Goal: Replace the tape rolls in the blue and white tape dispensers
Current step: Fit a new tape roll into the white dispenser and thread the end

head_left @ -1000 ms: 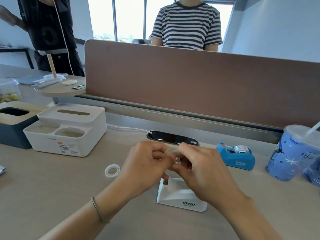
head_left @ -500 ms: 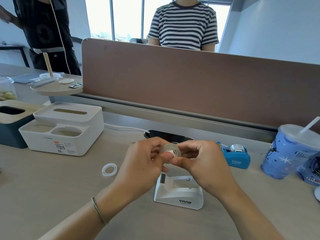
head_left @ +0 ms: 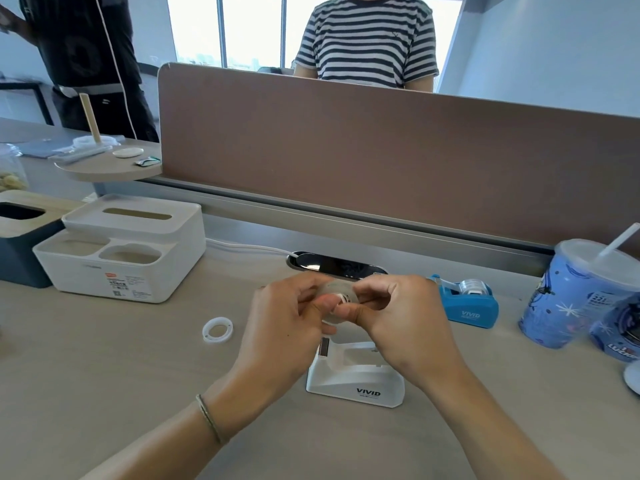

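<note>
My left hand (head_left: 287, 327) and my right hand (head_left: 405, 323) meet above the desk, both pinching a clear tape roll (head_left: 341, 299) with a white core; fingers hide most of it. Directly below stands the white tape dispenser (head_left: 356, 379), its roll cradle bare. The blue tape dispenser (head_left: 467, 303) sits to the right with a clear roll mounted in it. An empty white tape core ring (head_left: 217, 329) lies flat on the desk to the left of my hands.
A white tissue-box organiser (head_left: 121, 247) and a dark bin (head_left: 17, 244) stand at the left. Blue drink cups (head_left: 581, 292) with a straw stand at the right. A brown partition (head_left: 381, 161) runs along the back, with two people behind it.
My hands have lifted the tape roll slightly and turned it between the fingers, so its white core now shows. The white dispenser below is more exposed.
</note>
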A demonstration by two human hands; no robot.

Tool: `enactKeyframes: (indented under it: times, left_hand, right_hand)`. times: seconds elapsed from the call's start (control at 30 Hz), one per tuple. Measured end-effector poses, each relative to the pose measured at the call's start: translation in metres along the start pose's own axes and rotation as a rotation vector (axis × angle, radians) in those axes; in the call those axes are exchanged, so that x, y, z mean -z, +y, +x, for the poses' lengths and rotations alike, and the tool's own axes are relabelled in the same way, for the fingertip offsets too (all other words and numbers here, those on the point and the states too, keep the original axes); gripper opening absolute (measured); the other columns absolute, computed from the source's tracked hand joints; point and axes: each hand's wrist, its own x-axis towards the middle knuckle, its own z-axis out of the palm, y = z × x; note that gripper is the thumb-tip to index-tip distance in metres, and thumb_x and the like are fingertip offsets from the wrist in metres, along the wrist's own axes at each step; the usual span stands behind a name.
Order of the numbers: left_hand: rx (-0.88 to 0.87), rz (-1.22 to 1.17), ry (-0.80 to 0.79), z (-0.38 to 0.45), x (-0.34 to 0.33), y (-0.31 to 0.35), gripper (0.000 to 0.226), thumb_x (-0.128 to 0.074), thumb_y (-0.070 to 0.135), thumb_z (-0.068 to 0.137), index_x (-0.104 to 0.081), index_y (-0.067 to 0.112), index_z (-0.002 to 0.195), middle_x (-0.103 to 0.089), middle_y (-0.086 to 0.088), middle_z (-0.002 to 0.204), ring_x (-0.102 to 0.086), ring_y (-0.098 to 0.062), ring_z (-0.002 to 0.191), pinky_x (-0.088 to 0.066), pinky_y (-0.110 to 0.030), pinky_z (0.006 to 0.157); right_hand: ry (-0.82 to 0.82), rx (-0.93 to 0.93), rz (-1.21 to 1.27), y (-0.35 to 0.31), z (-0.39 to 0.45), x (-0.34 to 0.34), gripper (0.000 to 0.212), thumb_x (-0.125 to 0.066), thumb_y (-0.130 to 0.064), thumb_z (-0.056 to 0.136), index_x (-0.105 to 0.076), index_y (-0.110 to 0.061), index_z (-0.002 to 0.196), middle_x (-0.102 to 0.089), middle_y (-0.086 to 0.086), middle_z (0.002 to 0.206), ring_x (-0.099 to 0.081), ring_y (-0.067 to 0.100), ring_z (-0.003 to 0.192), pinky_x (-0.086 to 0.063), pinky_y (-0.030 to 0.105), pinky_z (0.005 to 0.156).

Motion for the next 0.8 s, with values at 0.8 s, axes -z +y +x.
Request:
enactKeyframes:
  times: [0.8]
  left_hand:
    - [0.127, -0.186, -0.084, 0.013, 0.020, 0.007, 0.017, -0.064, 0.017, 0.098, -0.080, 0.016, 0.104, -0.078, -0.009, 0.100, -0.075, -0.031, 0.093, -0.066, -0.047, 0.072]
  right_hand:
    - [0.188, -0.036, 0.304, -0.003, 0.000, 0.009, 0.017, -0.087, -0.015, 0.077, -0.078, -0.024, 0.089, -0.080, -0.007, 0.083, -0.075, 0.009, 0.079, -0.058, 0.019, 0.072]
